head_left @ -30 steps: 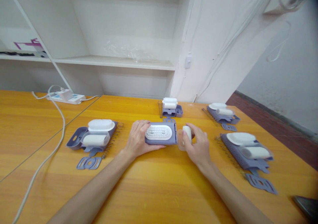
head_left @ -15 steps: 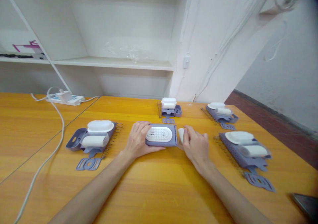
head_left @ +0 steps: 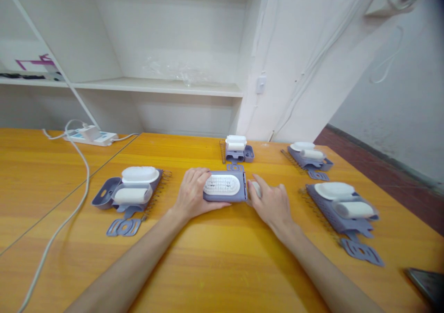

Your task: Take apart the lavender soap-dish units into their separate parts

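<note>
My left hand (head_left: 192,191) grips the left end of a purple-grey plastic case (head_left: 243,178), its thumb along the near edge. Set in the top of the case is a white oval pad (head_left: 222,184) covered in small bumps. At the case's right end, my right hand (head_left: 272,201) is closed on a small white cylinder (head_left: 257,189), mostly hidden by the fingers. Whether the cylinder touches the case cannot be made out. Just behind the case lies a similar set of parts (head_left: 236,146), with white pieces and a small side cup.
More sets of purple-grey and white parts lie at left (head_left: 136,188), far right (head_left: 307,158) and near right (head_left: 342,206), with spiral wires and flat slotted pieces. A power strip (head_left: 100,138) trails a white cable (head_left: 86,174). A dark flat device (head_left: 426,283) lies at lower right.
My right hand has shifted slightly left, bringing the white cylinder closer to the end of the case, and its fingers now cover more of it. My left hand keeps its grip.
</note>
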Available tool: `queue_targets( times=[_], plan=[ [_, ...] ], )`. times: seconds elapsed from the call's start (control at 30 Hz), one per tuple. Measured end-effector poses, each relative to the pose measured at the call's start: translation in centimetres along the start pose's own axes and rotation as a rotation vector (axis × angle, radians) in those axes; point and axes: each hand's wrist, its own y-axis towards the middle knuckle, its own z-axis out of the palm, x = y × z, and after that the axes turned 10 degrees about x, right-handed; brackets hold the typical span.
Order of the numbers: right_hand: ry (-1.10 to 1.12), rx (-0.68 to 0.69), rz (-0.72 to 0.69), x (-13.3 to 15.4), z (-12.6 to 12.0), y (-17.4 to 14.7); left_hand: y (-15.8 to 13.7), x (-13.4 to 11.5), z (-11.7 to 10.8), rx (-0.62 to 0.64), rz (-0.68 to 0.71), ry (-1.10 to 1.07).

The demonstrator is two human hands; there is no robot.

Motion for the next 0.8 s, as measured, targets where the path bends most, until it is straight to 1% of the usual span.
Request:
queue_targets(
  times=[0.1, 0.17, 0.23, 0.3, 0.37, 0.47, 0.5, 0.57, 0.63, 0.67, 0.73, 0.8],
  plan=[
    [-0.018, -0.034, -0.017, -0.1, 0.1, -0.1, -0.1, 0.0, 0.0, -0.002, -0.004, 0.002],
    [-0.005, -0.098, -0.052, -0.3, 0.1, -0.2, -0.1, 0.1, 0.1, -0.004, -0.009, 0.004],
    [0.025, -0.16, -0.139, -0.6, 0.0, -0.2, -0.1, 0.1, 0.1, -0.004, -0.014, 0.009],
    [0.056, -0.184, -0.251, -1.1, -0.1, -0.2, -0.1, 0.1, 0.0, -0.008, -0.018, 0.018],
    [0.083, -0.145, -0.352, -1.7, 0.0, 0.0, -0.1, 0.1, 0.0, -0.009, -0.028, 0.026],
    [0.114, -0.048, -0.442, -2.6, 0.4, 0.5, 0.0, 0.1, -0.1, -0.013, -0.042, 0.024],
    [0.118, -0.025, -0.453, -2.9, 0.7, 0.6, 0.0, 0.1, -0.1, -0.017, -0.044, 0.021],
    [0.124, -0.027, -0.415, -3.4, 1.0, 0.8, 0.0, 0.1, -0.1, -0.022, -0.047, 0.017],
    [0.136, -0.073, -0.356, -3.7, 1.1, 0.9, 0.0, 0.1, -0.1, -0.018, -0.049, 0.013],
    [0.147, -0.11, -0.351, -3.7, 1.1, 0.9, 0.0, 0.1, -0.1, -0.014, -0.047, 0.009],
    [0.183, -0.193, -0.42, -3.5, 0.8, 0.8, 0.0, 0.0, -0.1, -0.003, -0.037, -0.009],
    [0.224, -0.243, -0.554, -2.8, 0.3, 0.5, 0.0, 0.0, -0.1, 0.013, -0.011, -0.04]
  ],
)
